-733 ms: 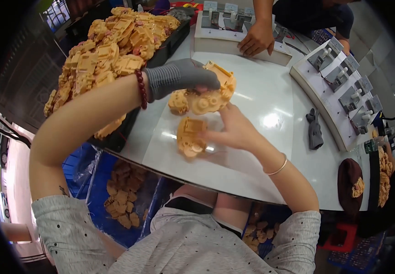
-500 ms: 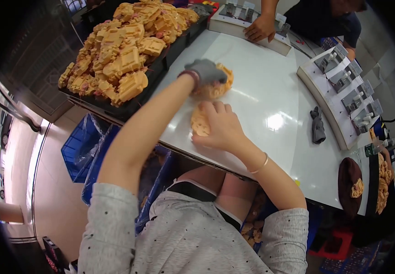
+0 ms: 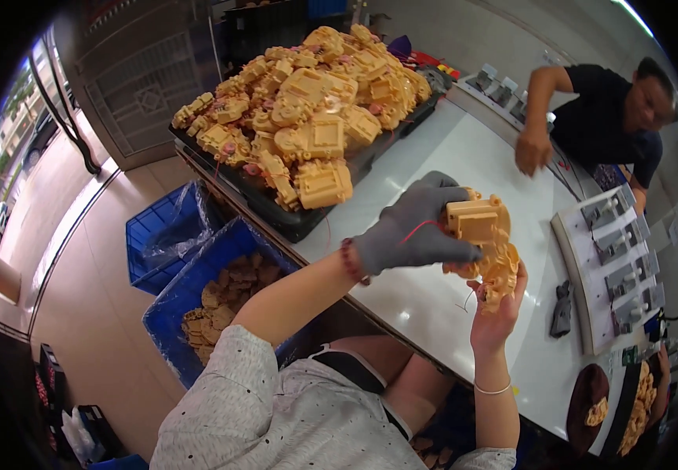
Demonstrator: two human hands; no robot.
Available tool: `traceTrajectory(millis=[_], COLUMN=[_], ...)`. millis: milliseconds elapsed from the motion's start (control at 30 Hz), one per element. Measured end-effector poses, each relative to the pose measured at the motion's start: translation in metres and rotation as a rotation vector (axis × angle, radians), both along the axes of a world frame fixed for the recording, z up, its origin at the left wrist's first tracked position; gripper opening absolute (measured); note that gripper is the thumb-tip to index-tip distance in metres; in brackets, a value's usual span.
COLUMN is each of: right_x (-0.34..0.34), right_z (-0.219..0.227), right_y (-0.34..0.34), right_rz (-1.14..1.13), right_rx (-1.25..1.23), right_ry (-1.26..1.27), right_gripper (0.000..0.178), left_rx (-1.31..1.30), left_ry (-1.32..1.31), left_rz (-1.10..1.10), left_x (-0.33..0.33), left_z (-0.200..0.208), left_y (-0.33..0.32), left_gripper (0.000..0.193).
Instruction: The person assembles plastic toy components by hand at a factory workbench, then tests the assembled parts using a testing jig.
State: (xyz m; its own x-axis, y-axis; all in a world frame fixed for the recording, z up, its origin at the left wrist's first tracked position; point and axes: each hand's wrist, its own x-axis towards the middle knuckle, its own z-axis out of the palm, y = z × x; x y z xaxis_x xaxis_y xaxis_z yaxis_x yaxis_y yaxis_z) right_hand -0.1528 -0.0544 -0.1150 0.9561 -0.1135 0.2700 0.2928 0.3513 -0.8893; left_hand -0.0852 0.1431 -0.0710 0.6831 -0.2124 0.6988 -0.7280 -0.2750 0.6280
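My left hand (image 3: pixel 417 227), in a grey glove, is wrapped round a tan moulded plastic housing (image 3: pixel 478 222) with a box-like compartment. A thin red wire lies across the glove. My bare right hand (image 3: pixel 499 319) grips the housing's lower, rounded end from below, thumb and fingers around it. Both hands hold it raised over the white table (image 3: pixel 402 301). Whether it is one piece or two pressed together I cannot tell. Up and to the left, a heap of similar tan housings (image 3: pixel 308 94) fills a black tray (image 3: pixel 296 223).
Blue crates (image 3: pixel 168 345) stand on the floor at left, one holding flat tan pieces (image 3: pixel 221 301). A white fixture strip (image 3: pixel 582 274) runs along the right, beside a dark grey glove (image 3: pixel 561 309). Across the table a person's hand (image 3: pixel 533 149) hangs near another fixture (image 3: pixel 503 92).
Both hands have risen off the table and come together on the housing. My view has turned, bringing the heap nearer the middle. The other person's hand has left the fixture.
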Motion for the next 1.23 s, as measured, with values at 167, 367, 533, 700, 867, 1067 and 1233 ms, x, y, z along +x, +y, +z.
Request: traceTrajectory(millis=[167,367,533,700,867,1067,1233], right_x=[0.060,0.201,0.269,0.256,0.220,0.141,0.053], right_z=[0.067,0.128,0.123,0.104,0.112,0.106,0.083], right_y=[0.070,0.206,0.267,0.278,0.245,0.179,0.085], right_rz=[0.159,-0.005,-0.034,-0.055,-0.032,0.120,0.342], right_rx=[-0.222,-0.590,-1.243,-1.185,-0.899,-0.876,-1.091], right_ry=[-0.372,-0.707,-0.588,-0.636,-0.822,-0.896,-0.663], right_gripper=[0.081,0.085,0.082,0.079,0.054,0.042,0.041], left_rx=[-0.495,-0.789,-0.653,-0.273,0.425,0.363,0.510], left_ry=[0.126,0.331,0.448,-0.035,-0.093,-0.289,-0.394], left_rz=[-0.101,0.208,0.411,0.873,1.023,0.942,0.923], left_x=[-0.041,0.066,0.110,0.110,0.080,0.063,0.060], left_z=[0.092,0.096,0.051,0.034,0.058,0.041,0.020], left_y=[0.141,0.313,0.315,0.308,0.254,0.237,0.241], left_gripper=[0.033,0.030,0.041,0.080,0.078,0.074,0.070])
